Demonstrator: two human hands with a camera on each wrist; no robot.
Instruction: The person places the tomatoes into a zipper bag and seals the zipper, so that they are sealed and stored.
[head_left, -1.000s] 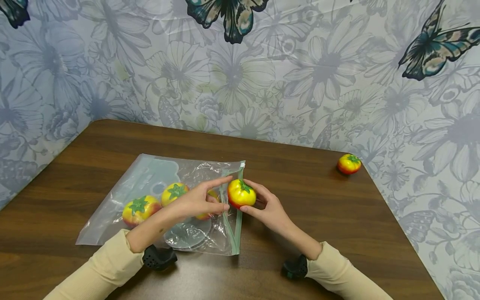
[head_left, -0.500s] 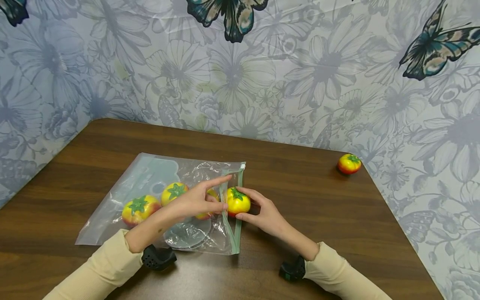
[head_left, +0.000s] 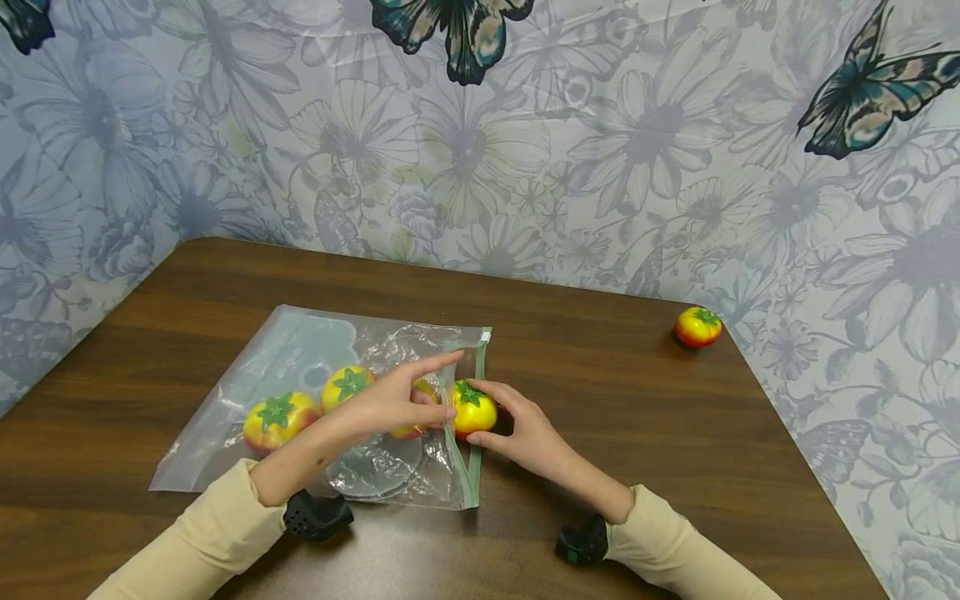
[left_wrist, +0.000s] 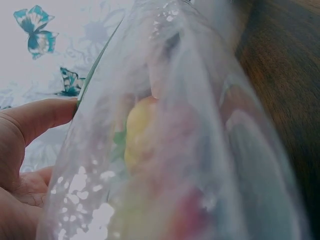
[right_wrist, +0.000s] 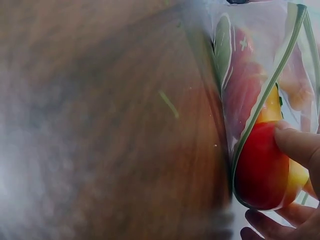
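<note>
A clear zip-top bag with a green-edged mouth lies on the table, its opening towards the right. Inside are toy tomatoes: one at the left, another behind it, and a third partly hidden by my left hand. That hand lies over the bag by its mouth, index finger and thumb straight and spread, a fingertip touching the green edge in the left wrist view. My right hand grips a yellow-and-red toy tomato between thumb and fingers, at the mouth and partly inside it.
One more toy tomato sits near the far right corner of the brown wooden table. A patterned cloth with flowers and butterflies hangs behind the table.
My right hand has moved left and down with the toy tomato, from just in front of the bag's mouth to partly inside it. My left hand has hardly moved.
</note>
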